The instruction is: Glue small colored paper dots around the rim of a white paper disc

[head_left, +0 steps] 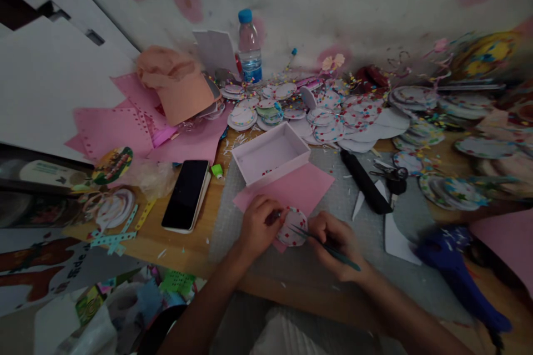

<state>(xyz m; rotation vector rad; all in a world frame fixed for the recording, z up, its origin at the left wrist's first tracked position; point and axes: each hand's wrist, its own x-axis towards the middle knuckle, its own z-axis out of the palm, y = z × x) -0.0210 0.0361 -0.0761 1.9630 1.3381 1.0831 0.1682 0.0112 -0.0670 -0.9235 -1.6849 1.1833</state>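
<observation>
My left hand [259, 226] pinches the left edge of a small white paper disc [296, 237] with red dots around its rim. In my right hand [338, 238] is a pair of dark tweezers [339, 256], its tips lying over the disc. A pink sheet of paper [308, 183] lies under and behind the disc. Behind it stands an open white box [272, 155] with a few tiny red pieces inside. All of this rests on a grey cutting mat [258, 255].
Decorated paper discs [328, 116] pile up along the wall, near a water bottle [250, 50]. A phone [186, 194] and a peach cap [179, 83] are on the left. To the right lie a black-handled tool [366, 183], keys [393, 177] and a blue glue gun [458, 272].
</observation>
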